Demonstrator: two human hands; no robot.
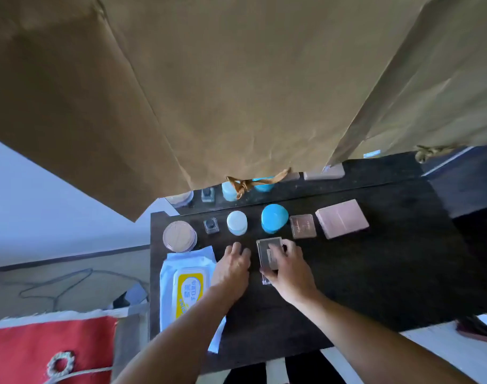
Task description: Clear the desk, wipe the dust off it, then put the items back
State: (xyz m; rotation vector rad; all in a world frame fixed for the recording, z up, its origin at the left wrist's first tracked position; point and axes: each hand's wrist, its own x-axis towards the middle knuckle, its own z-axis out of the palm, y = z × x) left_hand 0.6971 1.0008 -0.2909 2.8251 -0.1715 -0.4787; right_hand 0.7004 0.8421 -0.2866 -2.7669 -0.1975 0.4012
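On the dark desk (375, 273) my right hand (288, 268) grips a clear rectangular case (268, 246) lying flat near the middle. My left hand (232, 266) rests palm down on the desk just left of it, fingers together, holding nothing. Behind the hands stands a row: a round beige compact (179, 236), a small dark glass bottle (211, 225), a white-lidded jar (237, 222), a blue-lidded jar (274, 218), a small brown palette (302, 226) and a larger pink palette (342, 218). A wet-wipe pack (185, 286) with a yellow label lies at the left edge.
A large brown paper bag (209, 92) with a ribbon handle hangs over the back of the desk, hiding most of a mirror (333, 182) that reflects the jars. A red rug (43, 347) lies on the floor to the left.
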